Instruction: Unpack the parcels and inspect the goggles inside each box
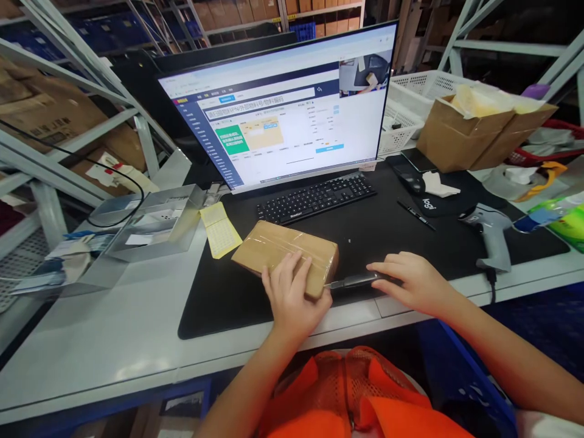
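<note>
Taped cardboard parcel (285, 250) was lying flat on the black desk mat (214, 304), just in front of the keyboard (314, 198). Left hand (292, 295) was pressed flat on the parcel's near end, fingers spread, not clamped. Right hand (410, 283) was closed over the handle of a utility knife (353, 281); blade tip was at the parcel's right edge. Hands were close together, left fingers just beside the blade line. Risks judged: blade could slip along the glossy tape toward the left fingers; parcel could skid on the mat under a one-handed press; a deep cut could damage contents. Barcode scanner (490, 234) lay well apart.
</note>
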Motion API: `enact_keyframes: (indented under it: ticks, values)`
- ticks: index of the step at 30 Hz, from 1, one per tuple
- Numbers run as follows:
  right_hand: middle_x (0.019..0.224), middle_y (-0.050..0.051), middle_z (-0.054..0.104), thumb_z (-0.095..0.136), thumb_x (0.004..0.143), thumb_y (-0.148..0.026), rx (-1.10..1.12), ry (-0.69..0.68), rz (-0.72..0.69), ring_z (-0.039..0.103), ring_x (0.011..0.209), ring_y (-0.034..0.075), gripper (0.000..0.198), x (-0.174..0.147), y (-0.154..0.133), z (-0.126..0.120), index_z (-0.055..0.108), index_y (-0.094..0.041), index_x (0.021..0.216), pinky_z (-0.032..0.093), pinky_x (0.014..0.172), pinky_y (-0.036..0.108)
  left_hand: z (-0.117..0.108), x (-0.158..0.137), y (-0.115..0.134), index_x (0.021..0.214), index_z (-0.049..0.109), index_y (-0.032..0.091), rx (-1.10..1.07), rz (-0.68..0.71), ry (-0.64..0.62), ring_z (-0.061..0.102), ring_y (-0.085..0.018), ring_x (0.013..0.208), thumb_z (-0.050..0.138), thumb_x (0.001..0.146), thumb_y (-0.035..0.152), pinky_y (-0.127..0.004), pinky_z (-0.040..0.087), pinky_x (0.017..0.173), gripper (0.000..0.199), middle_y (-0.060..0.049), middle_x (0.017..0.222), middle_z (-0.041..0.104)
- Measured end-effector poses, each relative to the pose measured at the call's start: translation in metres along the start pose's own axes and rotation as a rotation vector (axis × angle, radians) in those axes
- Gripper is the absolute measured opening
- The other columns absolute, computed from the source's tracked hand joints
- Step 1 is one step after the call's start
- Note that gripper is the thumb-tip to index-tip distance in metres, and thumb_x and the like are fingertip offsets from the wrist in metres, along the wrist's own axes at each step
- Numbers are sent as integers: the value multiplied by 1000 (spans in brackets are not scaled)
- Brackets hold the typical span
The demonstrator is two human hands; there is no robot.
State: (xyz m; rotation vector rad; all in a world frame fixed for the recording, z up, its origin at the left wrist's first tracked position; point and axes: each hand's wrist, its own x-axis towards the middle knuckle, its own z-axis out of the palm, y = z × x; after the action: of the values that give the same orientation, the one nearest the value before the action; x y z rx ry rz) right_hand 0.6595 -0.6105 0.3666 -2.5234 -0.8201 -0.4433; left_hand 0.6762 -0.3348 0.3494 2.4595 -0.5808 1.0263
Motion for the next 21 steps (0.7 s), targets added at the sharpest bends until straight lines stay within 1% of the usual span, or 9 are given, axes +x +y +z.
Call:
enact_keyframes:
  ticks: [3, 6, 12, 15, 16, 17, 19, 21]
  values:
    - [85, 5, 69, 51, 107, -43, 3, 5, -9, 65, 75, 17, 36, 7, 13, 0, 73, -17, 116, 44, 68, 32, 2, 0, -2, 123, 64, 18, -20, 49, 22, 65, -36, 120, 70, 80, 33, -56, 31, 113, 45, -17, 127, 71]
    - [87, 5, 69, 53, 106, -45, -4, -1, -1, 66, 78, 18, 35, 12, 23, -1, 73, -18, 116, 44, 70, 32, 1, 1, -3, 122, 65, 19, -24, 53, 15, 66, -36, 119, 70, 81, 34, -54, 32, 111, 44, -15, 125, 73]
    - [90, 6, 71, 60, 102, -43, -32, -2, 29, 67, 78, 19, 32, 17, 24, 2, 75, -21, 118, 44, 70, 33, 0, 2, -4, 121, 66, 20, -10, 42, 22, 67, -36, 118, 71, 80, 35, -52, 34, 109, 43, -14, 123, 74]
    - [93, 6, 72, 62, 100, -45, -54, 16, 47, 68, 80, 20, 32, 22, 44, 0, 76, -24, 119, 45, 73, 33, 2, 1, -3, 121, 66, 20, -4, 52, 13, 66, -36, 118, 71, 80, 34, -52, 34, 109, 44, -14, 123, 74]
    - [95, 7, 73, 61, 99, -46, -82, 32, 91, 68, 82, 21, 33, 24, 56, -2, 77, -25, 119, 46, 74, 33, 2, 1, -2, 121, 66, 19, -3, 55, 9, 66, -36, 119, 71, 80, 34, -52, 34, 109, 44, -14, 124, 74]
    - [97, 8, 74, 60, 99, -46, -127, 61, 167, 69, 84, 22, 34, 25, 69, -4, 77, -25, 119, 48, 76, 34, 2, 1, -1, 122, 66, 19, -2, 56, 6, 66, -36, 119, 71, 80, 34, -53, 34, 109, 45, -15, 124, 73]
    - [102, 11, 75, 59, 98, -47, -222, 143, 390, 70, 91, 28, 37, 25, 93, -10, 79, -21, 116, 50, 79, 37, -3, -1, -1, 125, 65, 19, -6, 57, -4, 65, -36, 121, 71, 81, 34, -54, 33, 110, 47, -15, 127, 72]
    - [109, 14, 75, 59, 95, -48, -206, 242, 593, 70, 96, 32, 41, 20, 104, -12, 78, -16, 113, 52, 85, 42, -13, -3, -10, 131, 62, 20, -49, 93, -85, 61, -36, 127, 71, 84, 37, -54, 33, 113, 51, -16, 134, 68]
